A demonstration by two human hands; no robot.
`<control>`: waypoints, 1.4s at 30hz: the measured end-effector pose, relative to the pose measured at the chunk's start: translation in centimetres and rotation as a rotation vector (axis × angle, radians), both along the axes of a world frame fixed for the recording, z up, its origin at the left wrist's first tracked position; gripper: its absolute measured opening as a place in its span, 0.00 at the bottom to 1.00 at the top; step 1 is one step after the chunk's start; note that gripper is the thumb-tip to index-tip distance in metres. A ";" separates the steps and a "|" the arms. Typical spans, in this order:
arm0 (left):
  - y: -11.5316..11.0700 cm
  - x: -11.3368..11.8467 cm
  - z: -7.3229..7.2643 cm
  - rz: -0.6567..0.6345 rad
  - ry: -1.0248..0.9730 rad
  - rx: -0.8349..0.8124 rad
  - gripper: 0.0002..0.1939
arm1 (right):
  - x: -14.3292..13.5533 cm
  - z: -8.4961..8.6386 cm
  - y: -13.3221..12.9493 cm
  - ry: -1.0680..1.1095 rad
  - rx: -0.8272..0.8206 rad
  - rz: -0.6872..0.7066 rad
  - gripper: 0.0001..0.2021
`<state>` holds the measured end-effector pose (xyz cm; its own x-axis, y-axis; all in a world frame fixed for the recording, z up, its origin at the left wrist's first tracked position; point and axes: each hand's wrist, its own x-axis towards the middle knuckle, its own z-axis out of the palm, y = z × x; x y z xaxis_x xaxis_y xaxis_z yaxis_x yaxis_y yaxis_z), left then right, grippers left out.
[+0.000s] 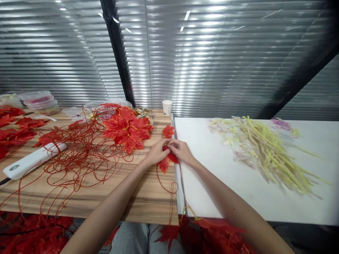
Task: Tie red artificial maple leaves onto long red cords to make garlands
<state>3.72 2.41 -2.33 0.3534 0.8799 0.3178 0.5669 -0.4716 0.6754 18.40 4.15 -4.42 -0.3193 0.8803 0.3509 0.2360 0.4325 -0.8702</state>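
My left hand [156, 152] and my right hand [182, 151] meet at the seam between two tables, fingers pinched together. Between the fingertips is the stem area of red artificial maple leaves; the exact point of grip is partly hidden. One leaf [163, 164] hangs below my fingers, and a smaller leaf [168, 131] pokes out above them. A thin red cord [159, 180] runs from beneath the leaves and loops down over the table edge. Left of my hands lies a pile of red maple leaves [129, 128] with yellow stems.
A tangle of red cord [76, 151] spreads over the wooden table [148, 190], beside a white device [34, 160]. A paper cup [167, 107] stands at the back. Yellow strips [270, 151] lie on the white table [206, 183]. More leaves [37, 233] are below the edge.
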 end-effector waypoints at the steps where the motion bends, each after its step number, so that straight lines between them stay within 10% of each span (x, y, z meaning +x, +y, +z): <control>1: 0.0 0.0 0.0 0.001 0.000 -0.003 0.23 | 0.0 0.0 0.0 -0.003 0.002 -0.003 0.06; 42: -0.2 0.1 0.1 -0.003 0.005 0.020 0.21 | 0.0 0.4 -0.2 -0.009 -0.008 -0.017 0.06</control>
